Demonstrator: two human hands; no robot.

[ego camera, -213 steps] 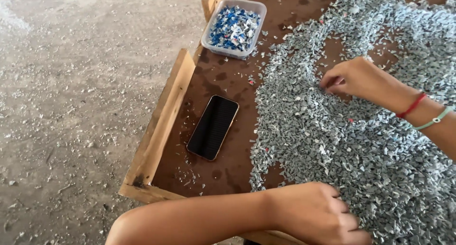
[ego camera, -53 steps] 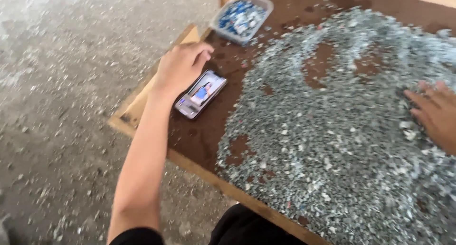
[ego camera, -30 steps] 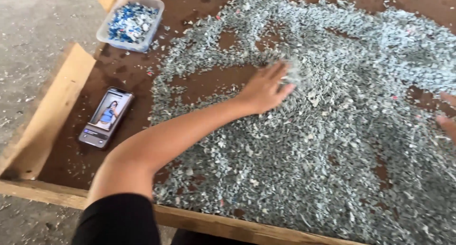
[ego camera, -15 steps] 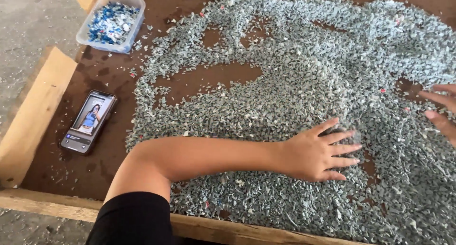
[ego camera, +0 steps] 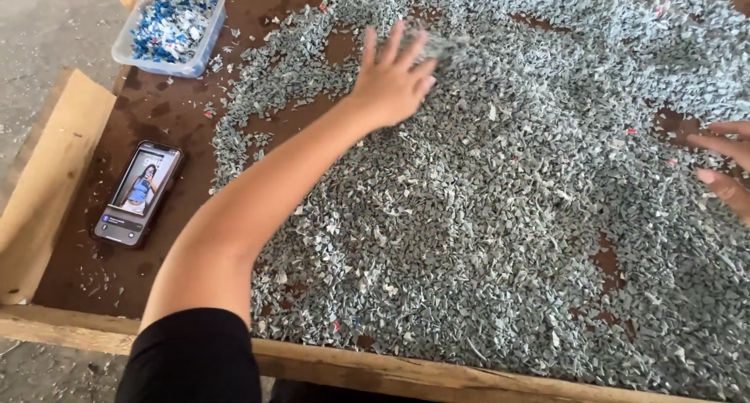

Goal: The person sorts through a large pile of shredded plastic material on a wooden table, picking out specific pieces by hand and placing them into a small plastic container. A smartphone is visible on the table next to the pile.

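Note:
A wide layer of grey-green plastic chips (ego camera: 500, 192) covers a brown board. My left hand (ego camera: 391, 79) reaches across it, fingers spread and palm down on the chips near the far middle, holding nothing. My right hand (ego camera: 726, 169) shows only as fingers at the right edge, spread flat and resting on the chips. A few red and blue bits lie mixed into the grey ones.
A clear plastic tub of blue and white chips (ego camera: 172, 26) stands at the far left corner. A phone (ego camera: 139, 192) with a lit screen lies on bare board at the left. Wooden rails (ego camera: 47, 184) edge the board at left and front. Concrete floor lies beyond.
My left hand left the phone, swept over the chips to the near right, and now has moved back up to the far middle. The phone's screen is lit.

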